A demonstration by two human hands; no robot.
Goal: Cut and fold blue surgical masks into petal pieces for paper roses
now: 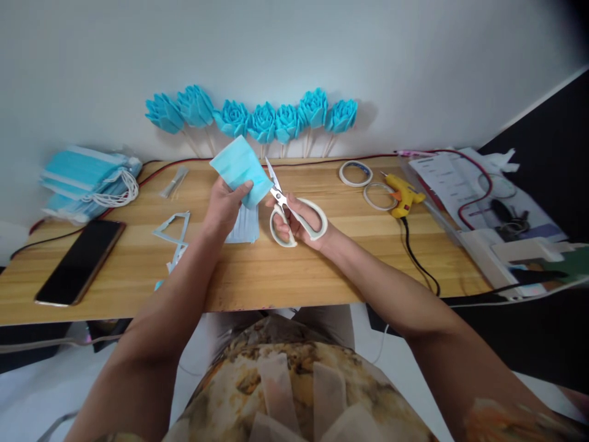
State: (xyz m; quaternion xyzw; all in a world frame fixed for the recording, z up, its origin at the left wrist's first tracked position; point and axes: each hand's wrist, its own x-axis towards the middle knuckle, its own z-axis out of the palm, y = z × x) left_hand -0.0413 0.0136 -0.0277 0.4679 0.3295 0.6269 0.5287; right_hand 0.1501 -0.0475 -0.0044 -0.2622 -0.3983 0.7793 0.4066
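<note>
A rectangular piece of light-blue pleated mask fabric (pixel 240 164) is pinched in my left hand (pixel 227 199), held up above the table. My right hand (pixel 301 224) grips a pair of scissors (pixel 278 195) by their cream handles, fingers through the loops. The blades are parted and point away from me, close to the right corner of the fabric; whether they touch it I cannot tell. Below the fabric another pale blue mask piece (pixel 245 226) lies on the wooden table (pixel 294 276), partly hidden by my left hand.
Several blue fabric flowers (pixel 264 121) on sticks lean against the wall. Stacked masks (pixel 83 178), a phone (pixel 79 263) and cut strips (pixel 177 230) are on the left. To the right lie tape rolls (pixel 356 183), a yellow glue gun (pixel 404 193) with its cord, and papers (pixel 460 178).
</note>
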